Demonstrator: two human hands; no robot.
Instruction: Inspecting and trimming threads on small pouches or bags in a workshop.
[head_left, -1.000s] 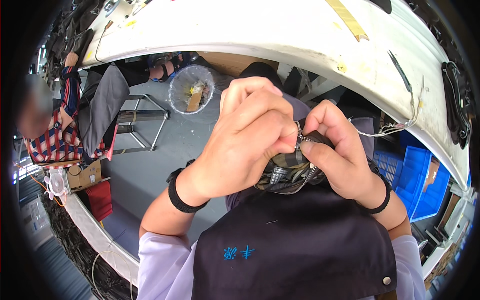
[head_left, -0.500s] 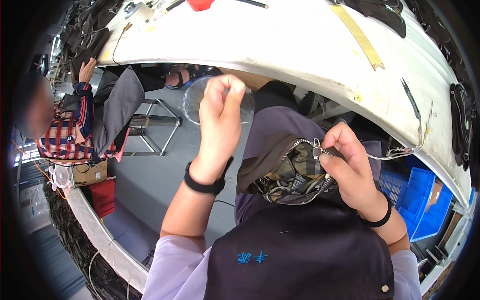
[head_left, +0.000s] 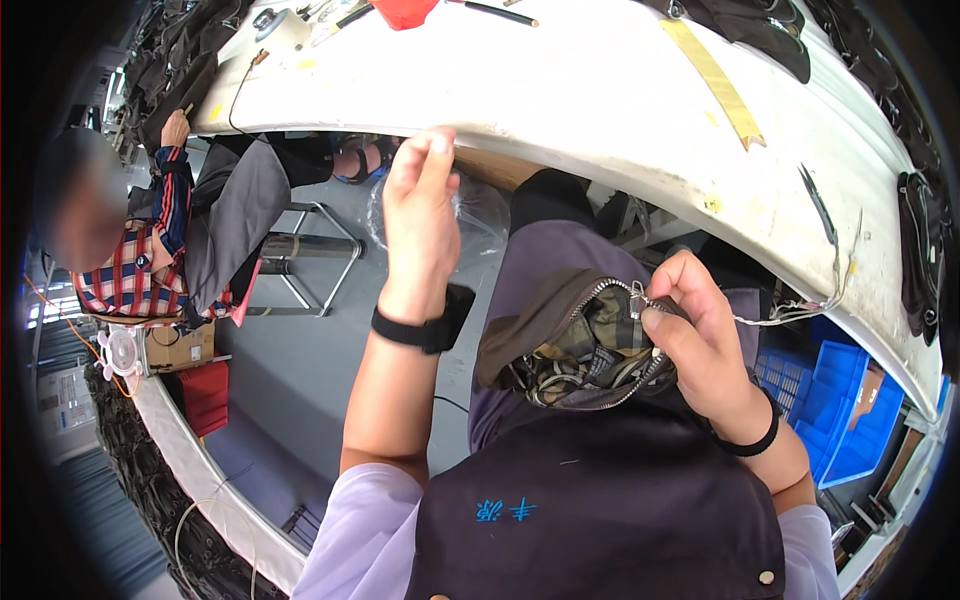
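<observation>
My right hand [head_left: 700,340] grips the edge of a dark brown fabric pouch [head_left: 515,342], thumb and index finger pinched at its metal zipper pull [head_left: 637,296]. The pouch rests over my lap with its zipped mouth spread wide, showing a plaid lining [head_left: 600,335]. To the left, raised away from the pouch, my left hand [head_left: 422,215] is closed, its thumb pressed toward the curled fingers. Whatever it may pinch is too small or hidden to see. Over my lap, nearer me, lies a dark apron [head_left: 600,500].
A white table [head_left: 580,80] curves across the far side, bearing a yellow strip [head_left: 712,85], black-handled snips [head_left: 818,200] and a red object [head_left: 404,12]. Blue crates [head_left: 850,410] stand at right. A clear plastic bag [head_left: 485,225] hangs below the table edge. A co-worker [head_left: 150,260] sits at left.
My left hand has turned and shifted slightly left and farther up, toward the table edge. My right hand and the pouch have barely moved. The co-worker has leaned a little.
</observation>
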